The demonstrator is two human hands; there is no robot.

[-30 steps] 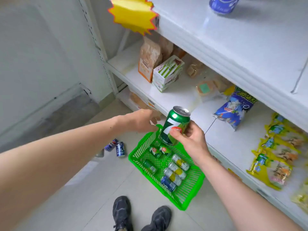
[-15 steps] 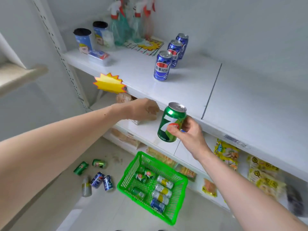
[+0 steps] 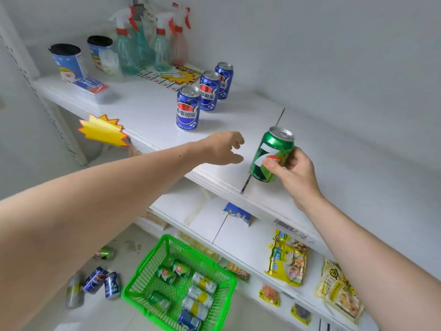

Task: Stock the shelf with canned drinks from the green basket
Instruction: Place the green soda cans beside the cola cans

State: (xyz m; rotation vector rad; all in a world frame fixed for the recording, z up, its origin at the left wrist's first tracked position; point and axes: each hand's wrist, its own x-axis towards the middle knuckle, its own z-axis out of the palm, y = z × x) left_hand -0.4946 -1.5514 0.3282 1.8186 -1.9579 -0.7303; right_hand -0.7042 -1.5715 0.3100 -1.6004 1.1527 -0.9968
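7UP can [image 3: 270,155] pinched mid-body in my right hand [image 3: 292,172], tilted, centre-right of frame over shelf [image 3: 148,108] edge. Rigid, slick, likely full and heavy; sidewall grip suits. Left hand [image 3: 220,149] loose, empty. Green basket [image 3: 177,286] bottom centre.

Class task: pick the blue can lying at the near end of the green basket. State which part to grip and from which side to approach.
Grip the blue can across its round body, coming from above. It lies on its side on the floor of the green basket, whose walls block any sideways approach, and a yellow and white can lies close beside it, so the fingers should straddle it at mid-length.
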